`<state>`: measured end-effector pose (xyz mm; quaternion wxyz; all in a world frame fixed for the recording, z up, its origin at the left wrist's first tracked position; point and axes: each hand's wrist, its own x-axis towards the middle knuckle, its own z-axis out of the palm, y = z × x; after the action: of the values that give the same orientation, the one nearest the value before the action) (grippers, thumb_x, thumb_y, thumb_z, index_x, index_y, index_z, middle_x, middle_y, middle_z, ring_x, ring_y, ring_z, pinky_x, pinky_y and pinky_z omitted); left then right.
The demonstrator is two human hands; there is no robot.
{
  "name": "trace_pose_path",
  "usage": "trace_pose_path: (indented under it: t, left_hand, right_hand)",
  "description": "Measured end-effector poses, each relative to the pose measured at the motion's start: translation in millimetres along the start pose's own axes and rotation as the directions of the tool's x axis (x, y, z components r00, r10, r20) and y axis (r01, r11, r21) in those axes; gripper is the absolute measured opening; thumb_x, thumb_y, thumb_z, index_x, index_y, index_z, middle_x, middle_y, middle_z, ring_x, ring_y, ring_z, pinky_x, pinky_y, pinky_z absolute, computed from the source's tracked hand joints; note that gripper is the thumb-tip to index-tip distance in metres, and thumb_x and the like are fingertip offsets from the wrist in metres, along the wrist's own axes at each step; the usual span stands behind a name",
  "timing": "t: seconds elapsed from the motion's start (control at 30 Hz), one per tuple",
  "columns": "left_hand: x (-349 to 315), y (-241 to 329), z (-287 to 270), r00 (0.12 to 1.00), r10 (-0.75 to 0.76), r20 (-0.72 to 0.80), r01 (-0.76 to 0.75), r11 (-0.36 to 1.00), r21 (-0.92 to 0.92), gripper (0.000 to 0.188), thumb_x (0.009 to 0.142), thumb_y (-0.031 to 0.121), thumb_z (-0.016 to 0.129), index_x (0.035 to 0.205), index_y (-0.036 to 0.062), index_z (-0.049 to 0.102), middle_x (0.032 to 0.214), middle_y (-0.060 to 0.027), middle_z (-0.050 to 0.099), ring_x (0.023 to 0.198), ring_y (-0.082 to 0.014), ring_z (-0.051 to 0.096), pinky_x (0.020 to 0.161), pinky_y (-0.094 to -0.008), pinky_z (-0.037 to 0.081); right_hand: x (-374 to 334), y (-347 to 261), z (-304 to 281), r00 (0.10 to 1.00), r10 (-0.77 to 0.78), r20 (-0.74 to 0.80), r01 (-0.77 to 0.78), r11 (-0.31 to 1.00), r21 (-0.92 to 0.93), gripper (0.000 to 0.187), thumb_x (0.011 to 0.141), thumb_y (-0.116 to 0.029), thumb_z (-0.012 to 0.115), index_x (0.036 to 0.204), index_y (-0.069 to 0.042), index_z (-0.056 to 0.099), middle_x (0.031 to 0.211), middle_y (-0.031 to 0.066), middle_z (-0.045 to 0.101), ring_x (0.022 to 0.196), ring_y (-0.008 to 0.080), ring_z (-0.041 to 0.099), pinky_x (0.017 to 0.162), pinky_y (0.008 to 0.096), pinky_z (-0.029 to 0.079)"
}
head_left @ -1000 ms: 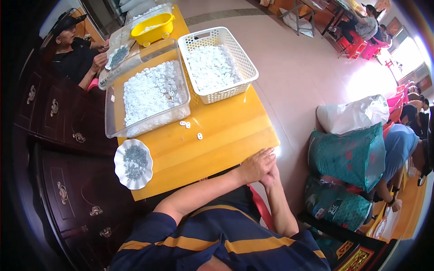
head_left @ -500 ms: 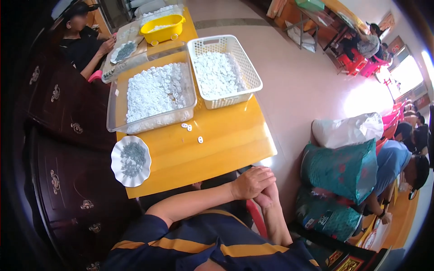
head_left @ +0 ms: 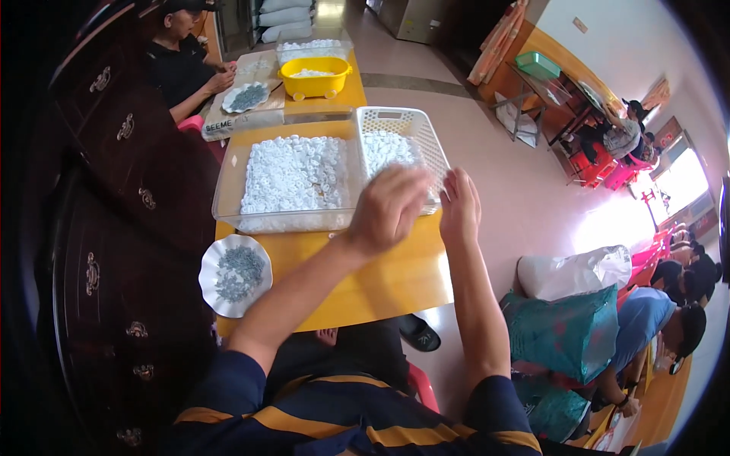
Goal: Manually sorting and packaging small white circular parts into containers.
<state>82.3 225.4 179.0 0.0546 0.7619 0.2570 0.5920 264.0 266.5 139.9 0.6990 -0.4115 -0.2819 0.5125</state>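
Note:
Both of my hands are raised over the near end of the yellow table, with nothing visible in either. My left hand (head_left: 390, 209) is somewhat blurred, fingers loosely stretched toward the right, in front of the white perforated basket (head_left: 439, 158). Beside that basket's right corner, my right hand (head_left: 461, 204) points upward with its fingers extended. A small gap separates the hands. White pieces (head_left: 293, 175) fill much of the clear plastic bin (head_left: 228, 178) left of the basket, and more white pieces (head_left: 388, 148) lie inside the basket. Small grey pieces (head_left: 239, 273) sit on a scalloped white plate (head_left: 211, 292).
A yellow tub (head_left: 331, 82) and another plate of grey pieces (head_left: 247, 96) stand farther back, near a seated person (head_left: 179, 64). Dark drawers (head_left: 114, 304) line my left. Teal sacks (head_left: 566, 330) and a white sack (head_left: 574, 272) are at the right, near other seated people.
My hands have come apart from their clasp near my lap and risen forward over the table. The view has shifted, so the table appears lower and farther right.

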Motion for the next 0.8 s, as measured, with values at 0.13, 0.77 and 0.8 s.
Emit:
trace_pose_path:
  t: [0.13, 0.77, 0.8]
  left_hand:
    - [-104.0, 37.5, -10.3, 0.934, -0.327, 0.145, 0.351, 0.916, -0.197, 0.018, 0.089, 0.003, 0.064, 0.106, 0.0003, 0.071, 0.088, -0.0185, 0.071, 0.078, -0.0362, 0.07, 0.069, -0.0412, 0.055]
    - [-311.7, 51.2, -27.1, 0.246, -0.188, 0.951, 0.883, 0.448, -0.14, 0.024, 0.098, 0.021, 0.062, 0.111, 0.0035, 0.072, 0.104, -0.0137, 0.075, 0.092, -0.0254, 0.073, 0.083, -0.036, 0.055]
    - [-327.5, 49.9, -27.3, 0.223, -0.216, 0.95, 0.898, 0.424, -0.115, 0.026, 0.099, 0.021, 0.061, 0.114, 0.0034, 0.071, 0.106, -0.0129, 0.076, 0.095, -0.0248, 0.072, 0.087, -0.0355, 0.055]
  right_hand:
    - [-84.3, 7.4, -20.2, 0.986, -0.009, 0.168, 0.046, 0.975, -0.219, 0.028, 0.102, -0.028, 0.059, 0.114, -0.002, 0.061, 0.107, 0.008, 0.065, 0.1, 0.0181, 0.059, 0.094, 0.0332, 0.045]
    - [-361.7, 98.0, -271.7, 0.902, 0.427, 0.067, -0.246, 0.636, -0.732, 0.056, 0.086, -0.028, 0.079, 0.134, -0.006, 0.062, 0.129, 0.0185, 0.061, 0.119, 0.0308, 0.059, 0.103, 0.0436, 0.047]
    - [-364.1, 92.8, -261.2, 0.961, 0.268, 0.072, -0.131, 0.667, -0.734, 0.041, 0.084, -0.024, 0.08, 0.119, -0.003, 0.073, 0.116, 0.0174, 0.069, 0.109, 0.0335, 0.066, 0.095, 0.046, 0.053]
